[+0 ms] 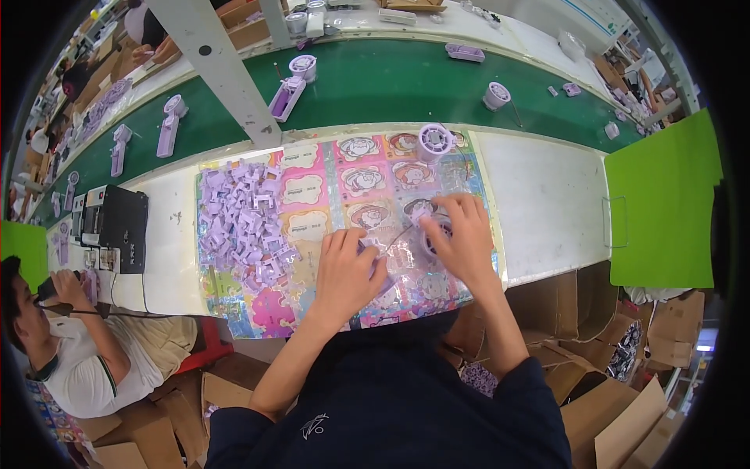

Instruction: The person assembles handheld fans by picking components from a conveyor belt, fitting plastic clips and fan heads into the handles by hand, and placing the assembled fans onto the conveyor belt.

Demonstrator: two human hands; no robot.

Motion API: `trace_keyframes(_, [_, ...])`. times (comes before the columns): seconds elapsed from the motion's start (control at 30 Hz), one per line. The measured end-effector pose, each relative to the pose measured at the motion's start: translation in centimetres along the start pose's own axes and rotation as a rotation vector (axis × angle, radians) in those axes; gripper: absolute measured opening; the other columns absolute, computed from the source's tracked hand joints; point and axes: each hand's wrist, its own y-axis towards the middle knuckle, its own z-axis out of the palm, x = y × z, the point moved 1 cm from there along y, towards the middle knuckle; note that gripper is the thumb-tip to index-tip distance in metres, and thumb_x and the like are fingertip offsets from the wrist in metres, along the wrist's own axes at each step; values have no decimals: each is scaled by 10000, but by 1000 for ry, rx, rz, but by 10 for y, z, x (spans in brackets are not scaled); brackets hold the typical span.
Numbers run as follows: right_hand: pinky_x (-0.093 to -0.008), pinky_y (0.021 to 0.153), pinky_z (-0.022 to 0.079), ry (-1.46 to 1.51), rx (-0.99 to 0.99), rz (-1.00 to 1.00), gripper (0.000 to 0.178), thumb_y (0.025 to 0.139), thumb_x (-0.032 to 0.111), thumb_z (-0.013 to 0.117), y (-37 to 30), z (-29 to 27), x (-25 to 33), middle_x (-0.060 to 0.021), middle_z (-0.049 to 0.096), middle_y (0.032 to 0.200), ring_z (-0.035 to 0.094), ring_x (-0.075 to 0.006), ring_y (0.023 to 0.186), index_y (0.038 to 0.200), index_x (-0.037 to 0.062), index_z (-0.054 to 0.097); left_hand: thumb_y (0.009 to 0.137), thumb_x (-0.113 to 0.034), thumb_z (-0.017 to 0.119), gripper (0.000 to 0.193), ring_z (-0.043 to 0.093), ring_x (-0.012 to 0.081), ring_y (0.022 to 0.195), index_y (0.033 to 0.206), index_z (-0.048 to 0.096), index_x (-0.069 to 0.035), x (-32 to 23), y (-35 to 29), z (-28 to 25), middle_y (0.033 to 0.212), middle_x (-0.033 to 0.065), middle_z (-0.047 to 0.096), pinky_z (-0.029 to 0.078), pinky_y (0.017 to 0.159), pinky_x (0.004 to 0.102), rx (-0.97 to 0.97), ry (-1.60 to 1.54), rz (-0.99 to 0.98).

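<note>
My left hand [346, 270] is closed round a light purple plastic housing [383, 279], mostly hidden under the fingers. My right hand [466, 238] pinches a small purple plastic part [422, 209] between thumb and fingers. Under that palm, partly covered, rests a round purple fan head [434, 234]. A thin dark wire [402, 234] runs between the two hands. Beyond the right hand, another fan head [435, 141] stands on the patterned sheet [305, 160]. To the left of my left hand lies a big heap of small purple plastic parts [246, 223].
Behind the worktable runs a green conveyor belt [375, 86] carrying purple fan pieces [289, 95]. A metal post [223, 70] rises at its near edge. A black device [117, 227] sits at left, near a seated co-worker [94, 344]. Right are a green panel [664, 203] and cardboard boxes [547, 313].
</note>
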Motion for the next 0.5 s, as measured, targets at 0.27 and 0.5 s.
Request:
trace_keyframes(0.27, [-459, 957, 484, -19, 223, 3, 508, 758, 170, 787, -26, -24, 7, -156, 605, 1193, 567, -358, 1115, 1239, 89, 646, 798, -173, 749, 516, 527, 374, 1165, 1273, 616, -21, 2, 0, -14, 1249, 176, 564, 389, 1027, 506, -44, 105, 124])
trace_keyframes(0.5, [-462, 960, 504, 63, 373, 150, 692, 723, 39, 742, -38, -32, 3, -181, 556, 1307, 567, -403, 1149, 1384, 117, 552, 738, -239, 810, 703, 586, 353, 1076, 1357, 567, -10, 7, -5, -14, 1121, 174, 607, 468, 928, 446, 88, 103, -312])
